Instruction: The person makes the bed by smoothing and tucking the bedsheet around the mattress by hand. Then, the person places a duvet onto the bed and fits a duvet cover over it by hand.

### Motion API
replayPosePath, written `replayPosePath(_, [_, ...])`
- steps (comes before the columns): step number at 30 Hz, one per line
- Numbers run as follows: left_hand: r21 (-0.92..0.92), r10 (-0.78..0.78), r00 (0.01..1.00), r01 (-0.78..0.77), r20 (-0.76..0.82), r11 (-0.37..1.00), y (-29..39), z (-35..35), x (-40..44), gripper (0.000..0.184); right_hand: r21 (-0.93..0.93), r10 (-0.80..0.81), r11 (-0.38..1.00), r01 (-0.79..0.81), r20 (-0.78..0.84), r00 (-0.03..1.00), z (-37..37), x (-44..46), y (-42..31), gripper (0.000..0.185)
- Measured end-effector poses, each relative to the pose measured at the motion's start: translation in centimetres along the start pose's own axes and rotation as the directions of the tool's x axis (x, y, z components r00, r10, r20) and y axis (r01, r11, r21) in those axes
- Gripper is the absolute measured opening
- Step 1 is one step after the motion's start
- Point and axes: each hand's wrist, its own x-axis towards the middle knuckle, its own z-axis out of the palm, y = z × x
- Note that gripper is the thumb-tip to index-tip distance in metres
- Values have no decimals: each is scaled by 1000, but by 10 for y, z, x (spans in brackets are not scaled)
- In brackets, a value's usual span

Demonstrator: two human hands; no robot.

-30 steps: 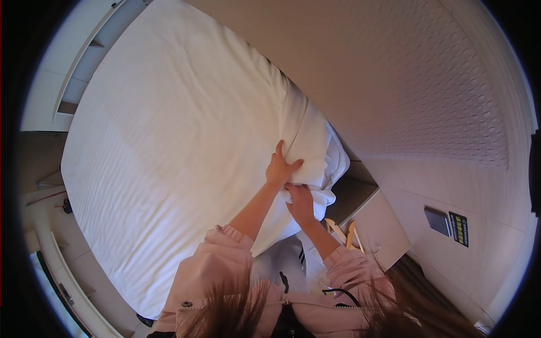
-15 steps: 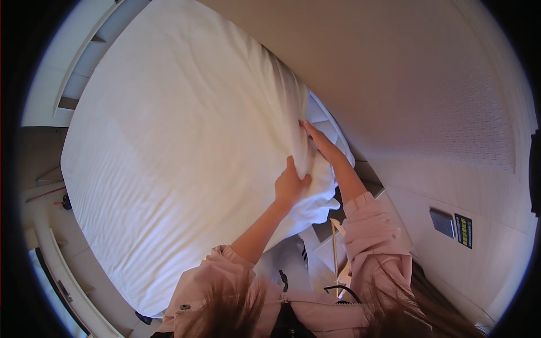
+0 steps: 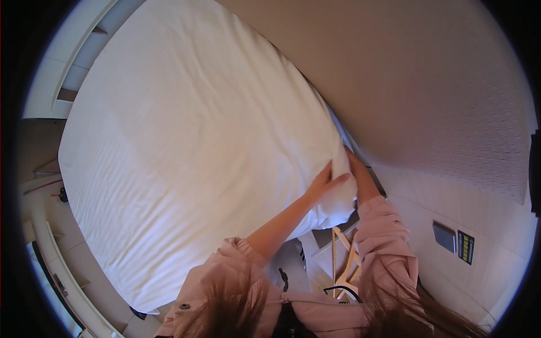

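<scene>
A white bed sheet covers the mattress, with folds along its near and left sides. My left hand lies on the sheet near the mattress corner by the headboard, its thumb and a finger spread apart. Just beyond it, my right hand reaches around the sheet's edge, between the mattress side and the headboard. The right fingers are hidden behind the cloth. Bunched sheet hangs over the corner below both hands.
A beige padded headboard rises along the right. On the panel below it are a dark socket plate and a black label. Wooden hangers lie low beside the bed. Shelving runs along the far left.
Both hands have moved right and nearer, bringing the sheet's edge over the mattress corner. The pale mattress side exposed earlier is now mostly covered. The right fingers have slipped out of sight.
</scene>
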Motion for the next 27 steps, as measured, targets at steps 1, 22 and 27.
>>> replayPosePath(1, [-72, -111, 983, 123, 147, 990, -9, 3, 10, 55, 7, -16, 1000, 16, -31, 999, -3, 0, 4, 56])
replayPosePath(22, [877, 68, 983, -182, 170, 444, -61, 55, 46, 54, 11, -266, 925, 380, -696, 668, -125, -18, 175, 51])
replayPosePath(27, [977, 226, 969, -135, 96, 162, -87, 71, 65, 48, -31, -288, 897, 440, -797, 532, -138, -28, 188, 50])
